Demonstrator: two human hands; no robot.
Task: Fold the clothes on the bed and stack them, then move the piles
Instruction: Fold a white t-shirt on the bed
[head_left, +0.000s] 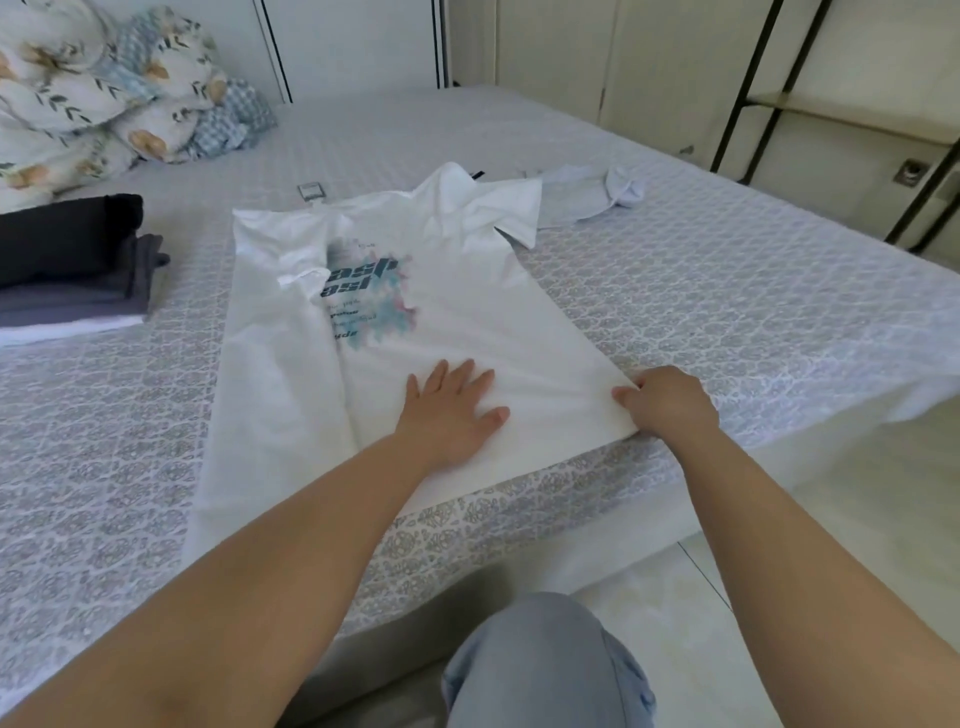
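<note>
A white T-shirt (467, 312) with a blue-green print lies spread on the bed (727, 312), its left side folded over the middle. My left hand (452, 405) presses flat on the lower part of the shirt, fingers straight. At the shirt's bottom right corner, near the bed's edge, my right hand (670, 402) pinches the hem with curled fingers. A stack of folded dark and grey clothes (72, 265) sits at the left. A pale blue garment (597, 195) lies crumpled beyond the shirt's right sleeve.
Flower-print bedding (104, 88) is heaped at the bed's far left corner. A small label or tag (311, 189) lies just past the shirt's collar. A black metal rack (831, 119) stands at the right by the wall. My knee (545, 665) is below the bed's edge.
</note>
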